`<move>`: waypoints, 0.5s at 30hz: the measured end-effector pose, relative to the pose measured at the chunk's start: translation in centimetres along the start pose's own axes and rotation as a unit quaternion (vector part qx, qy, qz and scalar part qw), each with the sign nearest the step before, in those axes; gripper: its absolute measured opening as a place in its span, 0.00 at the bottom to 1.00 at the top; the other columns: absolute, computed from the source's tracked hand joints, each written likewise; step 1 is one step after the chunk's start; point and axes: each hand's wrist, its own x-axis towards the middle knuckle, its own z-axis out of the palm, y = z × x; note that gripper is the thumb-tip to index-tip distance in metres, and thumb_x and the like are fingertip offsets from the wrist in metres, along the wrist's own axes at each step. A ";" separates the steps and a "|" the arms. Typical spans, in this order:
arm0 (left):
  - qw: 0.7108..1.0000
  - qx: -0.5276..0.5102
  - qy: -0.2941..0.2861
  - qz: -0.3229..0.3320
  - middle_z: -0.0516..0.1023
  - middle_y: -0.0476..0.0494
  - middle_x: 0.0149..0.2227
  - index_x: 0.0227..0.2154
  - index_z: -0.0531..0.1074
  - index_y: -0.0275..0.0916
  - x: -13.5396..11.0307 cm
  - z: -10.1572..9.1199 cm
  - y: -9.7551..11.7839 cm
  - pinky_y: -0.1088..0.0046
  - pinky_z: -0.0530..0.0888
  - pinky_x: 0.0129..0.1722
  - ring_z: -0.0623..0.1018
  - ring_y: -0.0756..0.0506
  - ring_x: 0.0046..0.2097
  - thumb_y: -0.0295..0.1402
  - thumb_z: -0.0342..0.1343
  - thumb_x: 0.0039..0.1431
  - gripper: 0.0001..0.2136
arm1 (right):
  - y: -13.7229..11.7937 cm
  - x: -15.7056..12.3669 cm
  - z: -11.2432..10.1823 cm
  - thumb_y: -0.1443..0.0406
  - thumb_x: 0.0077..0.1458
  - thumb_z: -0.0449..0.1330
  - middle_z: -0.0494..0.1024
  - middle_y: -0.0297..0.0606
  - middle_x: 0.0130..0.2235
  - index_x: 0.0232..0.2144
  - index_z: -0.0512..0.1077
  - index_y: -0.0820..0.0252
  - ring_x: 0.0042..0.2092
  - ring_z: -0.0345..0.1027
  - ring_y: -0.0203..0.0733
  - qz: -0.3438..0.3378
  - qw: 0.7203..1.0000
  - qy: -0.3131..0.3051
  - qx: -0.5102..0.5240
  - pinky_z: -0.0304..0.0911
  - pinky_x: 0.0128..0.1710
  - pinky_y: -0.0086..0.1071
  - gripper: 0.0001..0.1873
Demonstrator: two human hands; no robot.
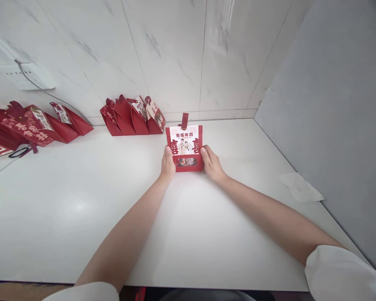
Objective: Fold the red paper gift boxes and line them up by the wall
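Note:
Between my two hands a red candy box (pixel 185 163) is held upright at the far middle of the white table. Its front carries a white printed card with a cartoon couple, and a small window shows wrapped pieces inside. A dark red ribbon tab (pixel 184 120) sticks up from its top. My left hand (pixel 168 164) grips the box's left edge, thumb in front. On the right edge, my right hand (pixel 212 163) is closed the same way. The fingers behind the box are hidden.
Several red boxes (pixel 125 119) stand in a row against the tiled wall. More red boxes (pixel 40 125) crowd the far left, beside black-handled scissors (pixel 19 152). A white paper sheet (pixel 301 187) lies by the grey right wall. A cable (pixel 31 79) hangs from a wall socket.

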 end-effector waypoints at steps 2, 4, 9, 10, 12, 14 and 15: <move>1.000 -0.003 0.000 -0.001 0.76 0.37 0.52 0.52 0.71 0.36 0.0 0.0 0.0 0.58 0.70 0.58 0.74 0.38 0.56 0.58 0.37 0.62 0.33 | 0.1 0.1 -0.1 0.45 0.63 0.44 0.76 0.37 0.38 0.33 0.65 0.54 0.40 0.68 0.45 -0.017 1.000 0.002 -0.019 0.63 0.42 0.37 0.22; 1.000 -0.012 -0.010 -0.003 0.76 0.37 0.53 0.52 0.70 0.36 0.0 0.0 0.1 0.58 0.69 0.58 0.74 0.38 0.57 0.58 0.37 0.63 0.33 | 0.3 0.2 -0.1 0.46 0.64 0.43 0.75 0.37 0.36 0.32 0.65 0.54 0.39 0.67 0.45 -0.037 0.998 0.008 -0.045 0.63 0.42 0.38 0.22; 0.999 -0.026 -0.022 0.020 0.77 0.38 0.51 0.52 0.70 0.37 -0.2 0.0 0.7 0.60 0.70 0.57 0.75 0.39 0.55 0.56 0.38 0.64 0.30 | 0.4 0.2 0.1 0.50 0.65 0.44 0.74 0.40 0.41 0.36 0.67 0.54 0.45 0.68 0.46 -0.086 0.993 0.029 -0.070 0.62 0.47 0.40 0.19; 0.999 -0.021 -0.014 0.030 0.77 0.38 0.51 0.52 0.70 0.38 -0.3 0.0 0.8 0.60 0.70 0.56 0.75 0.40 0.54 0.56 0.38 0.64 0.30 | 0.3 0.0 0.1 0.50 0.65 0.45 0.73 0.41 0.43 0.38 0.67 0.54 0.45 0.68 0.45 -0.082 0.994 0.033 -0.063 0.63 0.47 0.40 0.18; 0.998 0.007 0.019 0.067 0.76 0.39 0.52 0.53 0.69 0.40 -0.6 0.1 1.1 0.61 0.70 0.56 0.75 0.41 0.54 0.55 0.40 0.64 0.27 | -0.1 -0.4 0.3 0.51 0.65 0.47 0.73 0.41 0.45 0.46 0.64 0.53 0.45 0.68 0.44 -0.072 0.996 0.047 -0.037 0.64 0.47 0.40 0.17; 0.990 0.054 0.055 0.121 0.71 0.40 0.58 0.57 0.65 0.43 -1.0 0.3 1.5 0.63 0.66 0.60 0.70 0.41 0.59 0.53 0.42 0.65 0.26 | -0.6 -0.8 0.4 0.51 0.62 0.52 0.71 0.40 0.47 0.56 0.56 0.52 0.46 0.68 0.44 -0.084 0.994 0.065 -0.012 0.64 0.49 0.41 0.24; 0.985 0.073 0.064 0.144 0.67 0.41 0.61 0.60 0.61 0.44 -1.2 0.4 1.6 0.63 0.63 0.62 0.67 0.42 0.62 0.52 0.41 0.65 0.26 | -0.8 -1.1 0.5 0.50 0.60 0.55 0.71 0.40 0.47 0.59 0.53 0.51 0.47 0.67 0.45 -0.098 0.993 0.068 -0.007 0.63 0.51 0.42 0.29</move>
